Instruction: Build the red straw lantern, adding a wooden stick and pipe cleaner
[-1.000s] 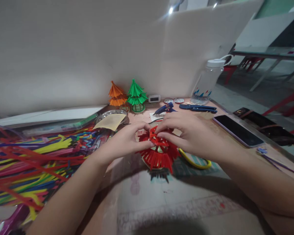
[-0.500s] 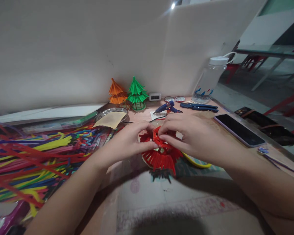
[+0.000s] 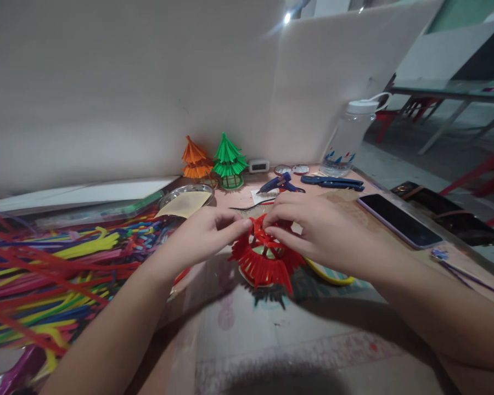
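I'm seeing red fringed model (image 3: pixel 267 270) sitting centre on desk (image 3: pixel 235 198). My right hand (image 3: pixel 316 225) pinching its top; left hand (image 3: pixel 203 235) touching upper left edge, grip I'm not discerning. Judging it light, soft, crushable; favouring top over fringe.

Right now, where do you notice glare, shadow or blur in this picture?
Head view: a light at the top flares with a streak; same view, a dark shadow crosses the table; the coloured strips look smeared; fine detail on the red craft is soft near the right hand.
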The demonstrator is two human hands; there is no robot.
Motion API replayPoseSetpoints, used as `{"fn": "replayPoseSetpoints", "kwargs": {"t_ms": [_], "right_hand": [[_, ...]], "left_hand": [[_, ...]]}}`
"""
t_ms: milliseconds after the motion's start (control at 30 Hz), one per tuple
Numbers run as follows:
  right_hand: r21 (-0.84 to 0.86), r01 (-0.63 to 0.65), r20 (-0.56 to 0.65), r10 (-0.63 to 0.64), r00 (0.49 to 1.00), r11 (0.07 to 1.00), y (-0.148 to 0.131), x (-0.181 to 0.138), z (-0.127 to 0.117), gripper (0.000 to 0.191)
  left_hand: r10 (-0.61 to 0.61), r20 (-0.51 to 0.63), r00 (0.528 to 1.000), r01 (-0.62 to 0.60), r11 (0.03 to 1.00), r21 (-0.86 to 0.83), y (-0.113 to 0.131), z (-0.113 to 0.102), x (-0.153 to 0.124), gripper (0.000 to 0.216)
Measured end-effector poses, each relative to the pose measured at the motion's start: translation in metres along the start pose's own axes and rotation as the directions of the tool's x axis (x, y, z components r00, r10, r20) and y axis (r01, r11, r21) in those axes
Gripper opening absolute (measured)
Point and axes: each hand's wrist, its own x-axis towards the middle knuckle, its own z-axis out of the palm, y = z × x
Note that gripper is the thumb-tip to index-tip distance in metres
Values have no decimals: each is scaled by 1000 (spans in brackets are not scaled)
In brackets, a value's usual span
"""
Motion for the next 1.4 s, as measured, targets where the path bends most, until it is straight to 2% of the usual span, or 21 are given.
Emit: {"fn": "replayPoseSetpoints", "kwargs": {"t_ms": [100, 267, 567, 700, 833, 1000, 1233, 1400], "right_hand": [[28, -1, -10, 1, 1000, 1000, 1, 0, 2, 17], [53, -1, -24, 2, 1000, 999, 3, 1, 5, 16], [95, 21, -35, -18, 999, 995, 2, -1, 2, 23], [25, 40, -25, -40, 999, 999, 0, -1, -3, 27], [59, 79, -30, -78, 997, 995, 2, -1, 0, 32], [81, 103, -13, -102, 995, 991, 5, -2, 2, 31], [-20, 105, -18, -105, 994, 994, -3, -2, -5, 33], [73, 85, -5, -85, 996, 994, 5, -3, -9, 25]], "left_hand": [[14, 75, 997, -9, 998, -56, 1, 3, 0, 44], [0, 121, 993, 15, 993, -119, -1, 9, 4, 48], [-62, 114, 992, 90, 961, -260, -6, 12, 5, 48], [-41, 99, 994, 67, 958, -278, -4, 12, 4, 44], [-14, 132, 991, 55, 947, -316, -6, 12, 5, 42], [-4, 152, 988, 54, 944, -325, -8, 10, 6, 40], [-37, 162, 986, 87, 946, -313, -4, 11, 6, 34], [-52, 184, 982, 100, 960, -261, -5, 9, 6, 32]]}}
